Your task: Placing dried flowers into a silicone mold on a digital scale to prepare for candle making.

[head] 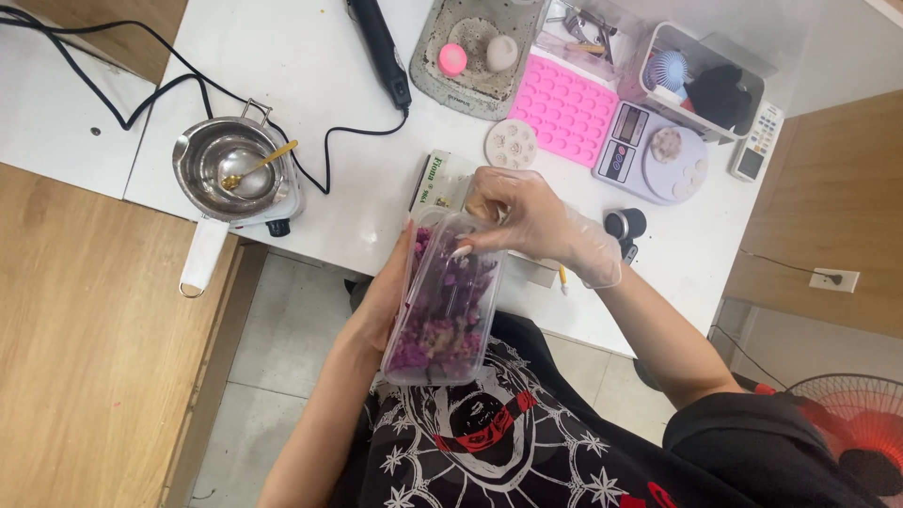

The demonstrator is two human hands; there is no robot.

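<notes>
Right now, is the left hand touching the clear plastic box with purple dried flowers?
Touching. The head view shows the left hand pressed flat along the side of the clear plastic box, supporting it.

Clear tub (444, 310) I hold: purple dried flowers (442, 301), pale bits. Far right: pink mould (564, 108), lilac scale (649, 150). Far left: silver pot (230, 165), gold spoon (259, 166). White table (310, 216). My shirt (527, 442) near: black, white star pattern, red band.

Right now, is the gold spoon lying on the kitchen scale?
No, the gold spoon lies inside the steel pot, far from the scale.
</notes>
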